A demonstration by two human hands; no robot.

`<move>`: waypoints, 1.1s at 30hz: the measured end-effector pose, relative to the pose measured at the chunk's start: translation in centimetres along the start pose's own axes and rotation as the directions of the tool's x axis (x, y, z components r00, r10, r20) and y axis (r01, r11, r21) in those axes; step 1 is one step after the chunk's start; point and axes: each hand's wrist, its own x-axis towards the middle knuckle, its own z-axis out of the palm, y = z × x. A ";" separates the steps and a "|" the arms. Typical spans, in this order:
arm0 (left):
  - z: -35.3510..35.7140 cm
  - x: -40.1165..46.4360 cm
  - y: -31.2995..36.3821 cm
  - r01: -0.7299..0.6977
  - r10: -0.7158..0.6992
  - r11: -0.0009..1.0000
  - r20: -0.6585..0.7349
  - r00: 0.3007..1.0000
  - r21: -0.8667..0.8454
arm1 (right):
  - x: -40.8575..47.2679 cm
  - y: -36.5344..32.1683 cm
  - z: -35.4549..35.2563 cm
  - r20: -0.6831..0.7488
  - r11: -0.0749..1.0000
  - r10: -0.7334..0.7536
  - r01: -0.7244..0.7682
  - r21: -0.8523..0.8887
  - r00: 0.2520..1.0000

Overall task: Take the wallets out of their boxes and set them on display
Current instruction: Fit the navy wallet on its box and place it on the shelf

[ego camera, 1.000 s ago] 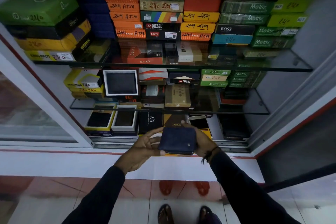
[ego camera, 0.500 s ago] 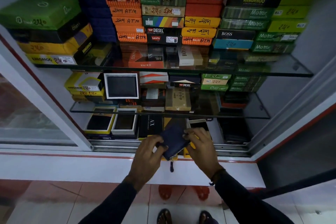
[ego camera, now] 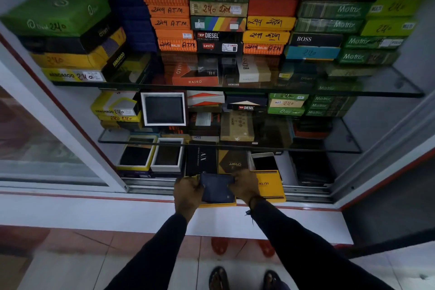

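Two hands on one wallet: left hand gripping its left edge, right hand pinching its right edge. Held flat and low at the cabinet's front sill, directly over a yellow tray, long axis running left to right between the hands. Yellow lid just beside, on the right-hand side. Likely being seated in the tray for display; both hands equally near, so mostly a matter of lowering straight down. Hard to tell whether already touching the tray. Tray mostly covered; only its front rim showing. Fingertips under the wallet hidden. Bottom shelf dim, dark boxes at right unreadable.
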 end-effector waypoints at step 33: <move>-5.0 -1.0 7.1 0.353 -0.243 0.727 0.260 0.935 -0.589 | -2.0 -1.9 -5.6 -0.185 0.877 0.145 -0.040 0.479 0.972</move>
